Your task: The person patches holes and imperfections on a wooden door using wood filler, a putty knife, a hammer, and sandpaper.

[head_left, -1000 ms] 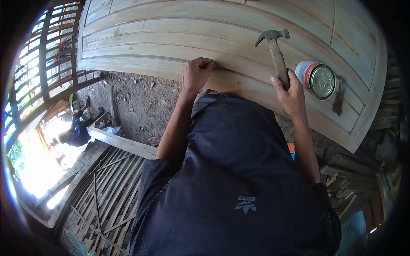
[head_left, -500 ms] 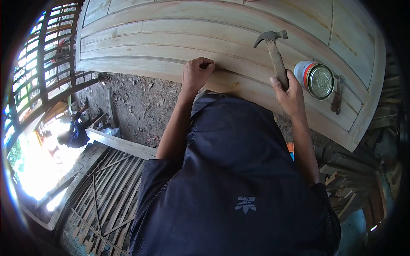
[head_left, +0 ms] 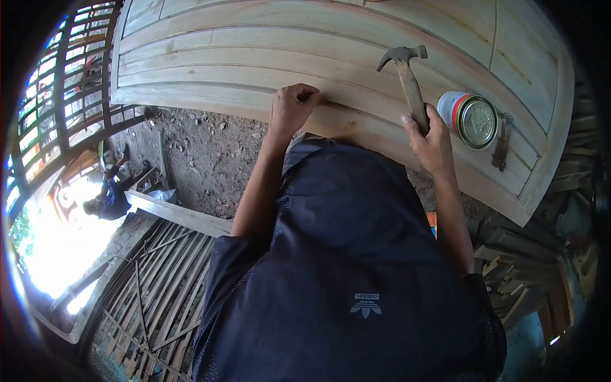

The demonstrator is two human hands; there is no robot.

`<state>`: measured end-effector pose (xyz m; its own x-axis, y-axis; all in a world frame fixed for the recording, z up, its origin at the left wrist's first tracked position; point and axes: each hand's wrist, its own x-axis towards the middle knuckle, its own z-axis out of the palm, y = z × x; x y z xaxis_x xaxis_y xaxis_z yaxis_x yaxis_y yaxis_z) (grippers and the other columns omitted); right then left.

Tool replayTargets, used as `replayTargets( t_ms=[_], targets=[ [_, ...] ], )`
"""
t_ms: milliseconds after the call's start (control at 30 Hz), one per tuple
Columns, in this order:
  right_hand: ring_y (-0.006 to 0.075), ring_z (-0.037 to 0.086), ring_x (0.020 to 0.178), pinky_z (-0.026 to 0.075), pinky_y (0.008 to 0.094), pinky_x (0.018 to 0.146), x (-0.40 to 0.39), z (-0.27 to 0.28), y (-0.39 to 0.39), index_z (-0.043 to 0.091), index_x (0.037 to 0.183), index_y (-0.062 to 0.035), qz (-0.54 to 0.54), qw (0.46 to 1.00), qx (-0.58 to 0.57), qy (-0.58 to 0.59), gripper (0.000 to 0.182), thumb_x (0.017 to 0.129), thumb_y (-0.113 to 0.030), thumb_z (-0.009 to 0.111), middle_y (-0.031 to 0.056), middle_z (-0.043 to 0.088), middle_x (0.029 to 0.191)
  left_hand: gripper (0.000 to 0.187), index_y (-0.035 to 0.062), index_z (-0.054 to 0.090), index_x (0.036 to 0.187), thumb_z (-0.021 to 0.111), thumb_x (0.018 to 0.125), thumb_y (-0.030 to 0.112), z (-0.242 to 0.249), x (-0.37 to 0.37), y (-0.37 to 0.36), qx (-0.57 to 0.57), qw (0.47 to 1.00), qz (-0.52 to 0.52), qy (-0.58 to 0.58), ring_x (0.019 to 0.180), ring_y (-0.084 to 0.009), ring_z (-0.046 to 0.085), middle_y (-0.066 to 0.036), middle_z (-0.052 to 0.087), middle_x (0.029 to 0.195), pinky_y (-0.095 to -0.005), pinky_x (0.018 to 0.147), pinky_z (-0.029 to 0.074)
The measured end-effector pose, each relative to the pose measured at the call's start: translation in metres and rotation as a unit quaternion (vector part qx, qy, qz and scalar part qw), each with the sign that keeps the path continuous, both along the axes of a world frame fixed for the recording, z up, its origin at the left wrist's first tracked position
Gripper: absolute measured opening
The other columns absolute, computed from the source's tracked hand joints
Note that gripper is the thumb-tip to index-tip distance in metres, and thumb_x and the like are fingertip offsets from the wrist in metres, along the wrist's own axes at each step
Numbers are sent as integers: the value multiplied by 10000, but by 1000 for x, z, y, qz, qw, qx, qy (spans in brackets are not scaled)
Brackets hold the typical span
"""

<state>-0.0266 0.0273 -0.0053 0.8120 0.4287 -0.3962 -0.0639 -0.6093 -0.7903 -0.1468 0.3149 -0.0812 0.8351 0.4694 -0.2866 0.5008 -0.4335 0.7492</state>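
A large wooden panel with long grooved boards (head_left: pixel 254 41) lies in front of me. My right hand (head_left: pixel 433 140) is wrapped round the wooden handle of a claw hammer (head_left: pixel 407 73), its metal head pointing away over the panel. Near the panel's front edge my left hand (head_left: pixel 293 109) is closed, thumb against the curled fingers; what it pinches, if anything, is too small to make out. Right of the hammer sits a metal can (head_left: pixel 477 122) with a red and white label. A narrow rust-brown tool (head_left: pixel 503 143) lies beside the can.
Wooden slats (head_left: pixel 153 286) are stacked at the lower left beside a pale beam (head_left: pixel 181 213). A slatted lattice (head_left: pixel 60 89) stands at the far left. Another person (head_left: pixel 109 198) is beyond the beam. Wood pieces (head_left: pixel 522 254) pile up at the right.
The person at the left has shifted slightly. My hands and the hammer look almost unchanged.
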Motion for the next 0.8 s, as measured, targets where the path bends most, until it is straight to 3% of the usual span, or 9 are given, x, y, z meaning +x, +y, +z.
replayTargets(
  t_ms=[600, 800],
  targets=[
    [238, 615, 660, 485, 379, 634, 2, 5, 6, 596, 988, 26, 30, 1000, 1, 1, 333, 948, -276, 730, 153, 639, 770, 184, 35, 791, 956, 788, 821, 161, 1, 0, -10, 64, 997, -28, -27, 799, -275, 768, -161, 766, 868, -348, 737, 600],
    [267, 594, 685, 477, 404, 657, 11, 10, 10, 615, 1023, 33, 128, 991, -41, 14, 431, 923, -366, 744, 149, 607, 741, 217, 65, 789, 992, 792, 813, 187, -2, -4, -16, 78, 996, -16, -50, 812, -284, 765, -140, 770, 884, -374, 743, 599]
  ],
)
